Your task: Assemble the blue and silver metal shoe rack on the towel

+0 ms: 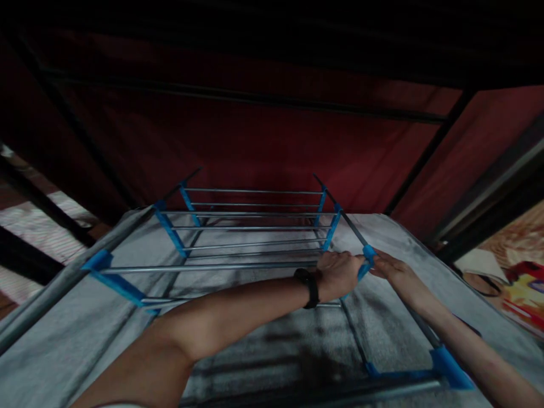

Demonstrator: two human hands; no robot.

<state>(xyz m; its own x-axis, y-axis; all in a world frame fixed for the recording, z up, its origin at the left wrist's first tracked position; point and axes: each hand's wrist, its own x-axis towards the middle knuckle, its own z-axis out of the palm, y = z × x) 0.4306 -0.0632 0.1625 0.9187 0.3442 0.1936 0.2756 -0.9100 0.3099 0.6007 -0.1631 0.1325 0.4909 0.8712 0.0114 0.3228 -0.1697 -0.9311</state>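
Observation:
A rack of grey metal tubes [212, 267] joined by blue plastic brackets [123, 288] lies across a grey cloth surface. My left hand [341, 276], with a black band on its wrist, reaches across to the right side and is closed around a blue bracket [368, 256] there. On the outer side of that same bracket, my right hand [393, 268] presses its fingers against it, where a long side tube [353, 228] passes through. Part of the bracket is hidden by both hands. Nearer to me, another blue bracket [451, 368] sits on the same side tube.
Dark red fabric [263, 141] with dark frame bars [255, 96] hangs behind the rack. The grey cloth [395, 238] spreads under it. At the right lie a red and yellow item [527, 289] and a pale item [482, 266]. Striped cloth [42, 238] shows at the left.

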